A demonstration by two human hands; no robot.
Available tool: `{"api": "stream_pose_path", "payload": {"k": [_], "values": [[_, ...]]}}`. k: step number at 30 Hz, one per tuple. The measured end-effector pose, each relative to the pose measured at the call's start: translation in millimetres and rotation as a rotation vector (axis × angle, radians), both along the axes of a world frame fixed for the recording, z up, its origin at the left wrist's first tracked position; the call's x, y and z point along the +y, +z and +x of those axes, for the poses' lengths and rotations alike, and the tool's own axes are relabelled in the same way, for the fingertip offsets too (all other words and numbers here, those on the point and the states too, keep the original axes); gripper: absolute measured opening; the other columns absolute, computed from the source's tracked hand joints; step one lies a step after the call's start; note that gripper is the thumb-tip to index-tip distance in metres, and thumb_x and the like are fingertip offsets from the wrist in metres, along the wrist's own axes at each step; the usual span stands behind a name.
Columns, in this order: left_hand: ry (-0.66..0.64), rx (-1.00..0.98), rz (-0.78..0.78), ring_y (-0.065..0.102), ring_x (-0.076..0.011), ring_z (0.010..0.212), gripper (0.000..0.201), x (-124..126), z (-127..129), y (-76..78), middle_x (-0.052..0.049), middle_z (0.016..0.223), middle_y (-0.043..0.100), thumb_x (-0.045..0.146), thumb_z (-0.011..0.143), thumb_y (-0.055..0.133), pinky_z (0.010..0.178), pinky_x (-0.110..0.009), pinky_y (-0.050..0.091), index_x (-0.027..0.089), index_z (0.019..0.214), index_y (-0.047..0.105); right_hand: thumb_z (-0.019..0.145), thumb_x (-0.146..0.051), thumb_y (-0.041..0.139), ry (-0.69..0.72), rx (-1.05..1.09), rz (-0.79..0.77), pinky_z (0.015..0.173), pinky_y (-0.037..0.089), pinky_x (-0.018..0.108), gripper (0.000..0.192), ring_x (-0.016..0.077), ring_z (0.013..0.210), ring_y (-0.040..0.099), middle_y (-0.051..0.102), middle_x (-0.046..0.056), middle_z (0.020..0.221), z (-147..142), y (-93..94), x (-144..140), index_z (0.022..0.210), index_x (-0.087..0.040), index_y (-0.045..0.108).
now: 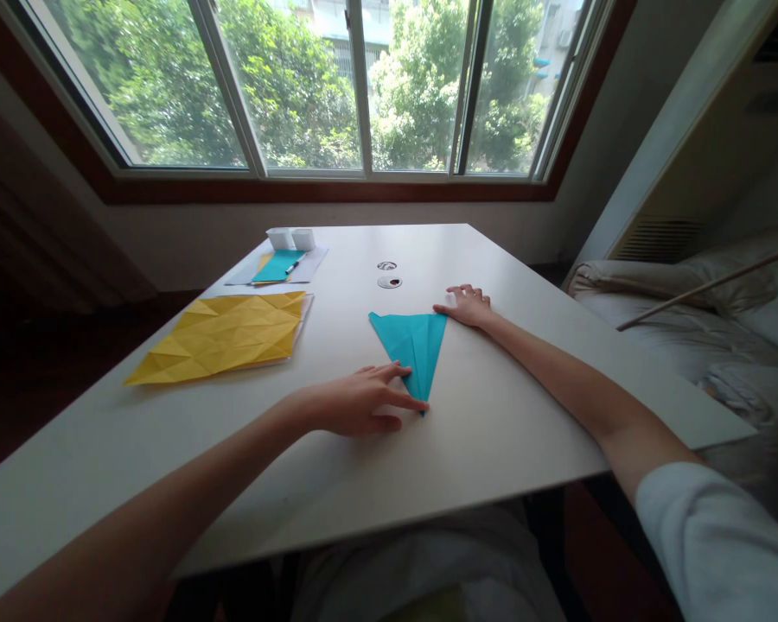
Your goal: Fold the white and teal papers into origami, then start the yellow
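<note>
Teal folded paper triangle [413, 347] at frame centre, long axis toward lower tip | left hand [356, 404] fingers spread flat, pinning that tip | right hand [468, 305] flat, open, touching upper-right corner | white table [506, 415].

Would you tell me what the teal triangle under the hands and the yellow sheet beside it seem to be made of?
The teal triangle looks like thin matte paper: flat, with sharp fold lines. The yellow sheet also looks like paper, creased into a grid of facets. Both lie on a white table, smooth and faintly glossy, probably laminate.
</note>
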State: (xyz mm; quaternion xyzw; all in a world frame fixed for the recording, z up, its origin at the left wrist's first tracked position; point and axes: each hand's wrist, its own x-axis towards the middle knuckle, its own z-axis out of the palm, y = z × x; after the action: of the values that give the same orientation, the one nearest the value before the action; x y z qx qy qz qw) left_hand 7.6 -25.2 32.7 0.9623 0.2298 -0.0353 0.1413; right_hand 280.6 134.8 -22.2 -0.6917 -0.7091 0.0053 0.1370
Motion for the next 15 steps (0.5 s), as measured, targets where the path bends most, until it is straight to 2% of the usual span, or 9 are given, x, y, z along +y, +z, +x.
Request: {"api": "stream_pose_path", "payload": {"k": [5,7,9,11,13,15], "values": [[0.031,0.040,-0.016,0.029,-0.0302,0.128,0.044,-1.7,0.6,5.4,-0.006,0.141,0.030,0.030,0.084,0.052,0.102,-0.043,0.028,0.041,0.126,0.045,0.086,-0.055,0.028,0.041,0.069,0.106,0.093,0.031,0.052,0.052,0.0322,0.116,0.039,0.041,0.012,0.131,1.1,9.4,-5.8,0.123,-0.023,0.046],[0.032,0.037,-0.018,0.030,-0.0304,0.128,0.044,-1.6,0.0,6.0,-0.006,0.140,0.031,0.030,0.084,0.052,0.101,-0.043,0.028,0.041,0.126,0.045,0.089,-0.050,0.027,0.137,0.078,0.129,0.093,0.034,0.046,0.047,0.0281,0.117,0.040,0.044,0.010,0.130,-2.0,16.2,-20.4,0.123,-0.024,0.046],[0.027,0.031,-0.006,0.030,-0.0305,0.128,0.044,-1.1,-0.6,5.2,-0.006,0.139,0.033,0.030,0.084,0.052,0.100,-0.044,0.029,0.041,0.126,0.045,0.089,-0.045,0.033,0.482,0.080,0.178,0.095,0.034,0.043,0.042,0.0255,0.117,0.040,0.047,0.011,0.127,-7.2,23.3,-44.1,0.121,-0.021,0.048],[0.016,0.028,0.012,0.029,-0.0304,0.128,0.044,-1.0,-0.7,3.6,-0.007,0.137,0.036,0.030,0.084,0.052,0.100,-0.044,0.029,0.041,0.126,0.045,0.090,-0.040,0.036,0.783,0.057,0.152,0.095,0.034,0.039,0.038,0.0219,0.117,0.042,0.048,0.010,0.126,-14.1,29.3,-73.4,0.120,-0.021,0.048],[0.004,0.025,0.029,0.031,-0.0299,0.128,0.044,-1.7,-0.6,2.3,-0.007,0.134,0.040,0.030,0.084,0.052,0.100,-0.043,0.030,0.040,0.125,0.045,0.090,-0.038,0.037,0.953,0.014,0.098,0.096,0.033,0.040,0.035,0.0207,0.117,0.044,0.048,0.008,0.128,-21.5,33.1,-100.8,0.121,-0.025,0.049],[0.005,0.019,0.041,0.036,-0.0284,0.125,0.042,-2.8,-0.8,2.2,-0.007,0.132,0.042,0.030,0.084,0.052,0.099,-0.042,0.032,0.040,0.124,0.047,0.091,-0.035,0.036,1.057,-0.014,0.017,0.097,0.032,0.038,0.034,0.0189,0.116,0.046,0.049,0.007,0.129,-28.0,34.3,-119.4,0.121,-0.026,0.050]]}}
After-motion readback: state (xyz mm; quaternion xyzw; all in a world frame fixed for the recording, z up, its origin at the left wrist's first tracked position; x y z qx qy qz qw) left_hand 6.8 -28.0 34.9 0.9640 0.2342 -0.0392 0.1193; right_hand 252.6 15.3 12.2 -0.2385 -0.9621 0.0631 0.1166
